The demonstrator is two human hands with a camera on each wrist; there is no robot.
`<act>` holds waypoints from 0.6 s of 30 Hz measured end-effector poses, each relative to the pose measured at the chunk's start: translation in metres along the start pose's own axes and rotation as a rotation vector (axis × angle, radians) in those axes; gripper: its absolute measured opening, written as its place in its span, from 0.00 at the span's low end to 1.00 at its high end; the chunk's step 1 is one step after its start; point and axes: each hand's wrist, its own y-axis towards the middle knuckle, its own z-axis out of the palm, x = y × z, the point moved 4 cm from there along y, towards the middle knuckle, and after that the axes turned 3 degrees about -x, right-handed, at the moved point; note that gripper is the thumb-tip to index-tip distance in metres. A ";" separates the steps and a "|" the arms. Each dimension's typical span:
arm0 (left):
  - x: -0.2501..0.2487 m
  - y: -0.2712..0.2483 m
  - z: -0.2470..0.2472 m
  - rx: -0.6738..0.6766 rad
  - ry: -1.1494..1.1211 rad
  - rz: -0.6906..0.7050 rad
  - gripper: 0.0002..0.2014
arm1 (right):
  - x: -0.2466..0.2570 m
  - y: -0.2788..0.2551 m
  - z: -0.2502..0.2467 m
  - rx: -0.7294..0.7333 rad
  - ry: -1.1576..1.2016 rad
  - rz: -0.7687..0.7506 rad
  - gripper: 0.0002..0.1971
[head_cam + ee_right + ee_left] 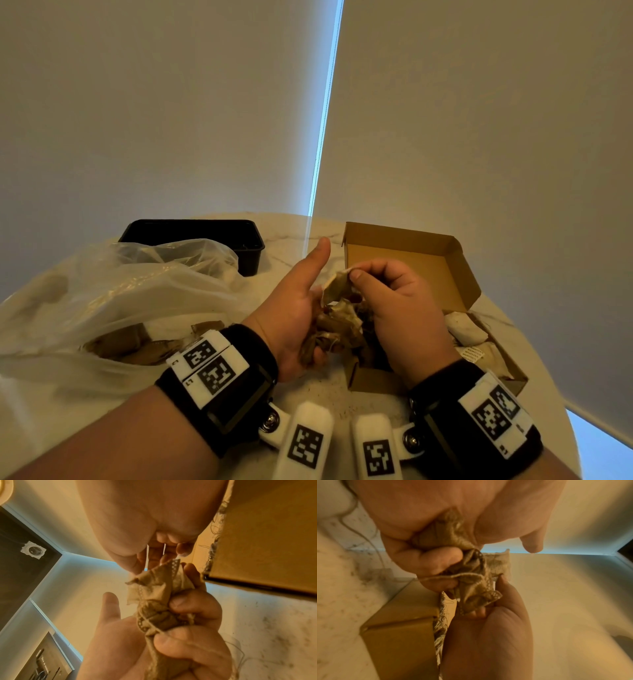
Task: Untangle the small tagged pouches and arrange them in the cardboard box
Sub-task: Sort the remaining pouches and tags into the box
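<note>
Head | marble table (301, 229) | blinds (479, 120) behind | both hands hold pouches (342, 315)

One open brown cardboard box (455, 274) sits on the one pale marble-patterned round worktop (291, 236). One black rectangular plastic tray (205, 233) and one crumpled clear plastic bag (120, 291) lie there too. Two hands are in view, the left (291, 315) and the right (400, 308), with one tangled clump of brownish paper pouches (342, 315) between them; their number cannot be told. At least two pale pouches (466, 329) lie in the box.
</note>
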 end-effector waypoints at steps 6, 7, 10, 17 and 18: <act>0.000 0.000 0.000 -0.031 0.051 -0.001 0.46 | 0.002 0.002 -0.006 -0.098 0.065 0.013 0.05; -0.001 0.000 0.000 -0.059 0.080 0.008 0.44 | 0.000 0.002 -0.008 -0.120 0.076 0.021 0.05; -0.005 0.000 -0.003 -0.164 0.178 0.099 0.36 | -0.002 0.005 -0.014 -0.165 0.127 0.047 0.05; -0.022 -0.004 -0.013 -0.339 0.232 0.314 0.13 | -0.002 0.007 -0.013 -0.147 0.181 0.078 0.10; -0.023 -0.004 -0.014 -0.355 0.244 0.342 0.12 | -0.001 0.006 -0.012 -0.134 0.184 0.085 0.10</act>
